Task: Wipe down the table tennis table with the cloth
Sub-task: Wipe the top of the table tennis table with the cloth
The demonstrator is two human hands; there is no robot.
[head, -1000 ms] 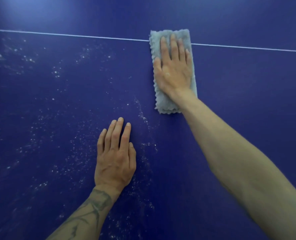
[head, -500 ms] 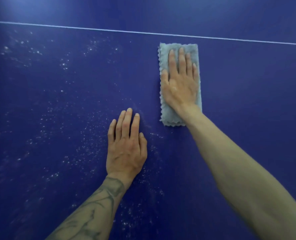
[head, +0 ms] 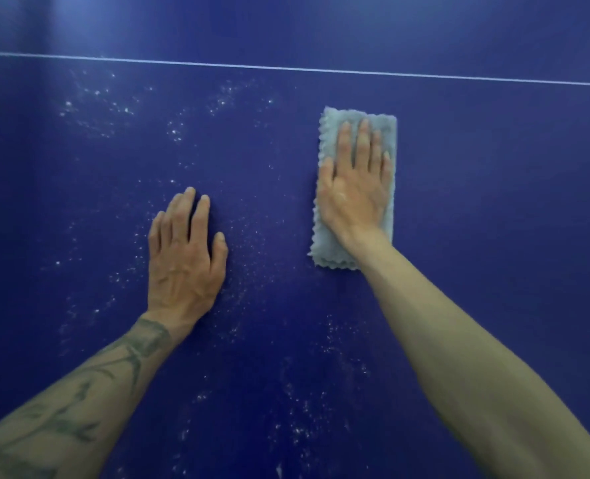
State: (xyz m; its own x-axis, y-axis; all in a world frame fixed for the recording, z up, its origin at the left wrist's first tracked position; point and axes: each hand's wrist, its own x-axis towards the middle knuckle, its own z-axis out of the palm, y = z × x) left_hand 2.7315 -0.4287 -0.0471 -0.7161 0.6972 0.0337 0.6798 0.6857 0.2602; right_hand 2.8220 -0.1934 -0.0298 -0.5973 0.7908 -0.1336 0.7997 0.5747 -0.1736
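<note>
The dark blue table tennis table [head: 493, 236] fills the whole view. A folded grey cloth [head: 333, 252] with scalloped edges lies flat on it, right of centre. My right hand [head: 355, 191] presses palm-down on the cloth, fingers straight and pointing away from me. To the left, my left hand [head: 184, 261] rests flat on the bare table surface and holds nothing; its forearm bears a tattoo. White dust specks [head: 114, 108] are scattered over the left and near parts of the table.
A thin white line [head: 286, 68] crosses the table beyond the cloth, from left to right. The surface right of the cloth looks free of dust. Light glare sits at the far left corner.
My right hand has drawn the cloth back toward me, from lying over the white line to well short of it. My left hand stays flat on the table.
</note>
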